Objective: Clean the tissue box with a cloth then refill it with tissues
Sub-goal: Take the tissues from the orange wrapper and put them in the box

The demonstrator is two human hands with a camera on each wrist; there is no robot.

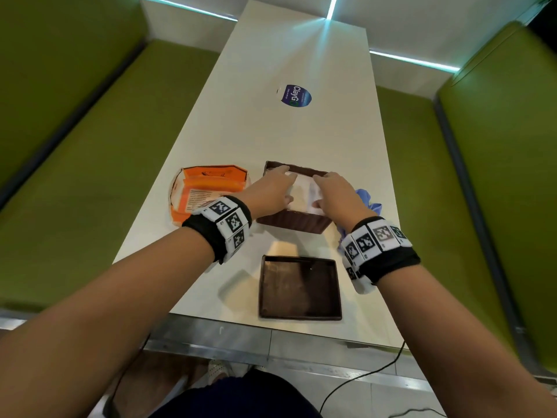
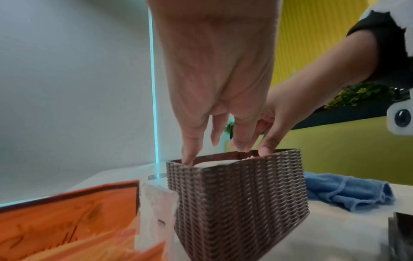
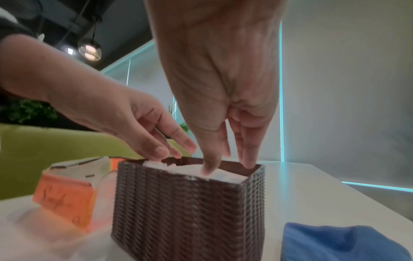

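Observation:
The brown woven tissue box (image 1: 294, 223) stands open-topped mid-table with a stack of white tissues (image 1: 303, 193) inside, reaching near its rim. My left hand (image 1: 281, 187) comes in from the left, its straight fingers pressing on the tissues at the left side. From the right, my right hand (image 1: 324, 191) presses the stack the same way. In the left wrist view the left fingers (image 2: 190, 150) dip inside the box (image 2: 241, 203) rim. The right wrist view shows the right fingers (image 3: 210, 164) on the tissues (image 3: 225, 175). The blue cloth (image 1: 369, 200) lies just right of the box.
The box's flat brown lid (image 1: 300, 288) lies near the table's front edge. An opened orange tissue packet (image 1: 208, 188) sits left of the box. A round blue sticker (image 1: 297, 95) is farther up the white table (image 1: 271, 131). Green benches (image 1: 90, 146) flank both sides.

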